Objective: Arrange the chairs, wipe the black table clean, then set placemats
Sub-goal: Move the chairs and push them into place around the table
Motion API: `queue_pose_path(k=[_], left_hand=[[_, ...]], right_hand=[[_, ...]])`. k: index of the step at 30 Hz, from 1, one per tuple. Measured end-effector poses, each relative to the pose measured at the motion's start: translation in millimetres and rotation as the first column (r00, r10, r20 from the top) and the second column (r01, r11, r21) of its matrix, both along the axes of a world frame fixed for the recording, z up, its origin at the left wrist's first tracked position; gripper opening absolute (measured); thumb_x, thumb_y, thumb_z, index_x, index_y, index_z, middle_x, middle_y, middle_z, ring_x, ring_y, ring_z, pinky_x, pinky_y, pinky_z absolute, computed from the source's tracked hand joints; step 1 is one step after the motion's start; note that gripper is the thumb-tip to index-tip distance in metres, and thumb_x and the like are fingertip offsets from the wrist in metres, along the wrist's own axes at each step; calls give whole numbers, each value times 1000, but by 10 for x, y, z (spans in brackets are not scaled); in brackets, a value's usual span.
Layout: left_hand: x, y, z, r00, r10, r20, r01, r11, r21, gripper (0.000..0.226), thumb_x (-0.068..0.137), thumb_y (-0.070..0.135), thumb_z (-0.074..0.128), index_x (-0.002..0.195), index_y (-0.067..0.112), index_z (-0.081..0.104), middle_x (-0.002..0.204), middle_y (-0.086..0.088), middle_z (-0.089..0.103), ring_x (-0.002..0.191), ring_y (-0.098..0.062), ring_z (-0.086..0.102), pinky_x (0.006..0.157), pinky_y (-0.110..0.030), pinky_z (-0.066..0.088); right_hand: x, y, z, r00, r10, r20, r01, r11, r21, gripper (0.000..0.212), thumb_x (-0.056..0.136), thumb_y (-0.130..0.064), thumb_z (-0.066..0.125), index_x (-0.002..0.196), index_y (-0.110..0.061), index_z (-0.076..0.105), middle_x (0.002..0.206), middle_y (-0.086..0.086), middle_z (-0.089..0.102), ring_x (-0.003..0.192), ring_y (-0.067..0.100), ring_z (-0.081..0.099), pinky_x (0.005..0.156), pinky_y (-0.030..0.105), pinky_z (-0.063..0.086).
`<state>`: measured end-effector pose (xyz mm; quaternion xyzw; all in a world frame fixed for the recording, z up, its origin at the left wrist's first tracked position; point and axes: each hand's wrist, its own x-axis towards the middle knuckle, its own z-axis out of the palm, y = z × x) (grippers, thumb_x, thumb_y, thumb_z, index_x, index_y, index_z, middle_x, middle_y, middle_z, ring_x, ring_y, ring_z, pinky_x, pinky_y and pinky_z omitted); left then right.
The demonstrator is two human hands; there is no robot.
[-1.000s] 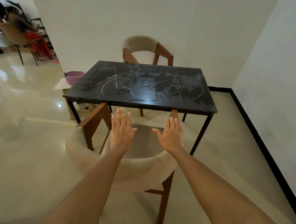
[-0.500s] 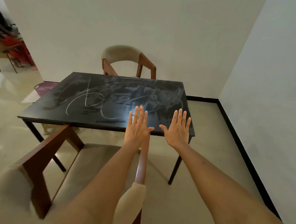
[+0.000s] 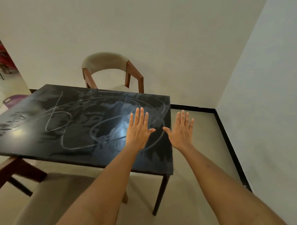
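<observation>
The black table (image 3: 60, 124) stands with its far edge near the back wall and its right edge facing open beige floor (image 3: 198, 167) that runs to the black skirting of the right-hand wall (image 3: 275, 102); that strip of floor has nothing standing on it. The tabletop is a flat, glossy dark rectangle on thin dark legs, smeared all over with pale chalky loops and streaks and catching a soft glare near its left edge. Both arms reach forward over the tabletop's near right corner: the left hand (image 3: 139, 129) is flat, palm down, fingers straight and slightly fanned, above the tabletop beside its right edge, holding nothing; whether it touches the surface cannot be told. The right hand (image 3: 181, 131) is likewise spread and holds nothing, out past the right edge, over the floor. A far chair (image 3: 110, 68) with a curved beige padded back and reddish wooden arms sits just behind the far edge, close to the wall. A near chair (image 3: 52, 193) of the same make, with a beige seat and wooden arm, lies under the near edge, partly below the arms. A purple basin (image 3: 14, 99) shows past the tabletop's far left corner.
</observation>
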<state>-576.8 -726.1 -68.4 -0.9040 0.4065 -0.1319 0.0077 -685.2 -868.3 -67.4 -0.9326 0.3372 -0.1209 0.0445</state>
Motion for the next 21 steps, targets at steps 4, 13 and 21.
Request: queue_pose_path(k=[4, 13, 21], left_hand=[[165, -852, -14, 998, 58, -24, -59, 998, -20, 77, 95, 58, 9, 149, 7, -9, 156, -20, -15, 144, -33, -18, 119, -49, 0], [595, -2492, 14, 990, 138, -23, -138, 990, -16, 76, 95, 58, 9, 150, 8, -8, 156, -19, -15, 144, -32, -18, 119, -48, -2], [1465, -3705, -128, 968, 250, -35, -251, 967, -35, 75, 96, 57, 11, 150, 7, -7, 157, -18, -15, 144, -32, -17, 119, -47, -3]], right_hand=[[233, -875, 12, 997, 79, -16, -79, 997, -7, 88, 96, -61, 30, 151, -6, -11, 160, 14, -15, 146, 29, -20, 118, 45, -13], [739, -2727, -19, 980, 192, -57, -193, 981, -20, 89, 95, -64, 27, 151, -7, -12, 160, 12, -17, 146, 26, -21, 118, 43, -12], [1744, -4026, -145, 931, 350, -107, -355, 935, -26, 91, 94, -65, 29, 151, -7, -11, 160, 10, -17, 146, 26, -22, 117, 43, -14]])
